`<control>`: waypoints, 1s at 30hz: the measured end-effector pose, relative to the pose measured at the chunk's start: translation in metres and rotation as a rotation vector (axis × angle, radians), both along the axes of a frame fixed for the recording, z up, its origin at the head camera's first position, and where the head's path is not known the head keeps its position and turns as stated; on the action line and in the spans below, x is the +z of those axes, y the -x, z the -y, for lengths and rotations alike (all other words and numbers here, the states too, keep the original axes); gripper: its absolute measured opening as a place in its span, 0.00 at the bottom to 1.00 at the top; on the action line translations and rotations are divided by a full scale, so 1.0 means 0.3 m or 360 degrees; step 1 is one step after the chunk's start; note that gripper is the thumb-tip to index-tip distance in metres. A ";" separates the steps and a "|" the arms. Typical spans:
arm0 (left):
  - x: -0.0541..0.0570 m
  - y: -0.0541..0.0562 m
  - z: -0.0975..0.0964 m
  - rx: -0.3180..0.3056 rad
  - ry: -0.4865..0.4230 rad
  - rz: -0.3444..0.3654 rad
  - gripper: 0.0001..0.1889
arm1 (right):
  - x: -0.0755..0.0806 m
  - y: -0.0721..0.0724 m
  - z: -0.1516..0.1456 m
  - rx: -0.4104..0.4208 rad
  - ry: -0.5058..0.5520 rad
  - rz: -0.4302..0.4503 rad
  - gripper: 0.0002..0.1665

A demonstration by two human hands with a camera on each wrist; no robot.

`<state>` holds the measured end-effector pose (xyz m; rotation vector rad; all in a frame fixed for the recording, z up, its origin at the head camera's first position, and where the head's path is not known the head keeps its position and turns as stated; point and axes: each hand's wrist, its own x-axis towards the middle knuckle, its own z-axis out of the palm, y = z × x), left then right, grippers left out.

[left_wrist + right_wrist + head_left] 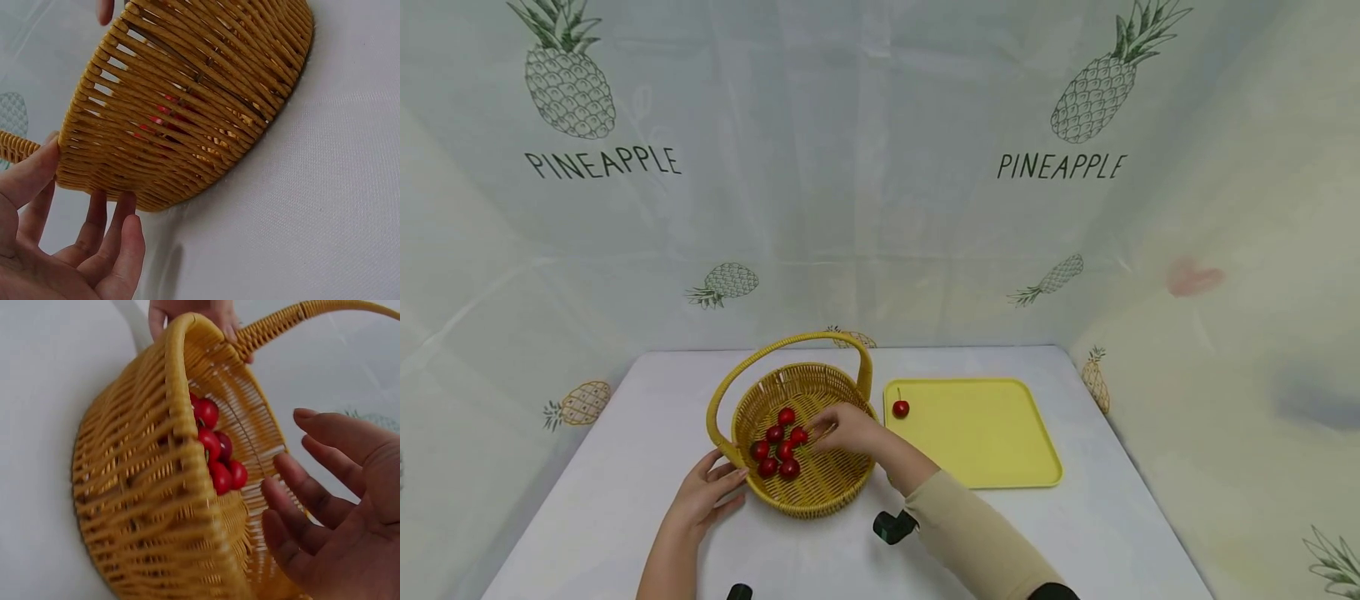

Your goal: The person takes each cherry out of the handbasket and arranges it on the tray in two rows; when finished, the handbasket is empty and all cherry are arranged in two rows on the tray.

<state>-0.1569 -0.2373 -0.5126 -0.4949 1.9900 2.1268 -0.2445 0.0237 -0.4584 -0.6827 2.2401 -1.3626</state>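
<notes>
Note, nearest the head camera, a beige sleeve (973, 533) entering from five o'clock, with a black wrist unit (893, 527) at the cuff. Find the red cherries (786, 450) inside the woven basket (805, 507); count seven in the head view, bunched toward nine o'clock of the basket floor.

Record the right hand (847, 429) over the basket's three o'clock side, pointing toward nine, near the cherries. Confirm in the right wrist view fingers and thumb apart, with nothing between them. Judge the approach from four o'clock as convenient, being clear of the handle (790, 340), which arches toward eleven.

Record the left hand (706, 492) at eight o'clock on the rim, beside the handle's foot. Confirm in the left wrist view a light clamp on the basket, with the thumb at the rim and bent fingers against the outer wall. Judge this hold as steadying, probably against sliding or tipping.

Locate the yellow tray (977, 433) just beside the basket at three o'clock, probably for easy right-hand access. Count one stemmed cherry (901, 409) at the tray's ten o'clock corner. Note the white table (1120, 517) beneath and the pineapple-printed curtain (880, 208) at twelve.
</notes>
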 end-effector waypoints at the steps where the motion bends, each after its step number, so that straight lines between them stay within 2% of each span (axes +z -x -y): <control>1: 0.000 -0.001 0.000 0.0002 0.0002 0.0003 0.42 | -0.003 -0.001 0.010 0.0017 -0.0012 0.0013 0.18; 9: 0.001 0.001 -0.003 -0.0002 0.0003 0.0010 0.41 | -0.014 -0.002 0.080 0.0111 -0.0153 0.0061 0.17; 16: 0.006 -0.003 -0.002 -0.0005 0.0002 0.0011 0.41 | -0.035 0.008 0.132 0.0235 -0.0302 0.0035 0.16; 25: 0.000 0.000 -0.001 -0.0026 0.0002 -0.0001 0.41 | -0.043 0.005 0.174 0.0253 -0.0449 0.0008 0.17; 30: 0.000 -0.002 0.001 -0.0031 0.0004 0.0010 0.43 | -0.058 0.012 0.194 0.0310 -0.0524 -0.0030 0.17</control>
